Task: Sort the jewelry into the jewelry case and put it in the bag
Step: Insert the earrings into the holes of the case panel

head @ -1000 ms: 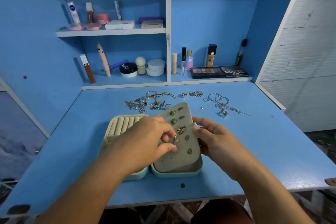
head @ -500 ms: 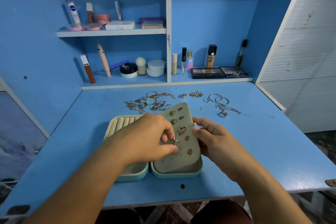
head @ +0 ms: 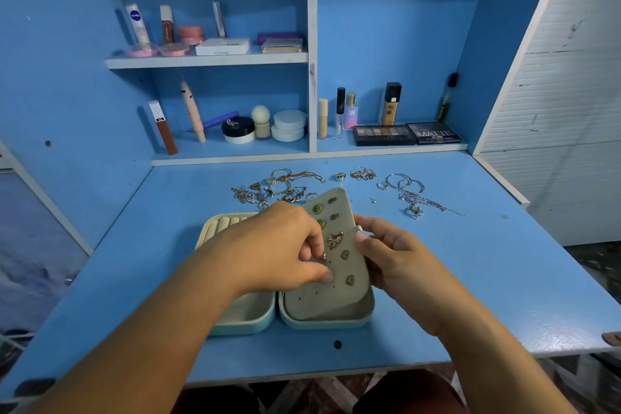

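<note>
Over the open jewelry case (head: pixel 322 322) on the table (head: pixel 477 265), pinching a small earring (head: pixel 323 257) in the left grip (head: pixel 275 245) against the tilted earring panel (head: pixel 337 294), likely seating its post; steadying the panel's edge with the curled right grip (head: pixel 389 255); leaving loose jewelry (head: pixel 285 184) heaped behind.

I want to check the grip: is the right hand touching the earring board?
Touching. The head view shows the right hand gripping the earring board by its right edge, fingertips pressed against it, no gap.

Home vanity nook: blue desk (head: pixel 470 262), shelves (head: pixel 208 59) stocked with cosmetics, eyeshadow palettes (head: pixel 384 135).
</note>
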`<move>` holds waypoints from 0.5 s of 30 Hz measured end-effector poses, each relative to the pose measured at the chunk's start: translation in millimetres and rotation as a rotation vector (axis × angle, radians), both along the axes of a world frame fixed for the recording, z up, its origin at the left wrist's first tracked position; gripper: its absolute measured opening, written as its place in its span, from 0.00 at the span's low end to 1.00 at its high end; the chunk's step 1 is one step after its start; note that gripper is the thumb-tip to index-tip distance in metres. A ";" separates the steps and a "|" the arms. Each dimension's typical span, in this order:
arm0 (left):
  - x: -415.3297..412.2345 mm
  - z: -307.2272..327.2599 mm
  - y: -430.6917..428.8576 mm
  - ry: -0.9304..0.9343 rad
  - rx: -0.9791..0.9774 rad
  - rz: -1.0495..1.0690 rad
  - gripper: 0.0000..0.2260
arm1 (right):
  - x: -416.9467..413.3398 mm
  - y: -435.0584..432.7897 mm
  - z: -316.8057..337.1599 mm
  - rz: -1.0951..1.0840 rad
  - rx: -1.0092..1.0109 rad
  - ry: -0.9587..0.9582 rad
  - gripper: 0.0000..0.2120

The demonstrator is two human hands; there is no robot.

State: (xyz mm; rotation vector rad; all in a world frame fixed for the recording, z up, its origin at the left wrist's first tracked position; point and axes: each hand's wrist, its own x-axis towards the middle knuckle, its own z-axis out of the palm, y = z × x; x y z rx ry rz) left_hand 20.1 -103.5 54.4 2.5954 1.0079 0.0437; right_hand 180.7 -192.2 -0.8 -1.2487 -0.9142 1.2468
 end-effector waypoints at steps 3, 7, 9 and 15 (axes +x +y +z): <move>-0.2 -5.0 -0.4 -0.128 -0.029 0.068 0.13 | 0.2 -0.5 -0.7 0.012 0.012 0.027 0.13; -12.0 -25.9 -5.0 -0.331 -0.084 0.071 0.05 | -2.1 -2.7 -3.7 0.016 0.049 0.085 0.13; -21.3 -36.9 -8.4 -0.399 -0.043 0.050 0.03 | -3.5 -3.5 -5.2 0.007 0.067 0.117 0.14; -42.2 -47.3 -18.0 -0.632 -0.083 0.118 0.06 | -16.8 -0.4 -7.9 0.027 0.165 0.135 0.15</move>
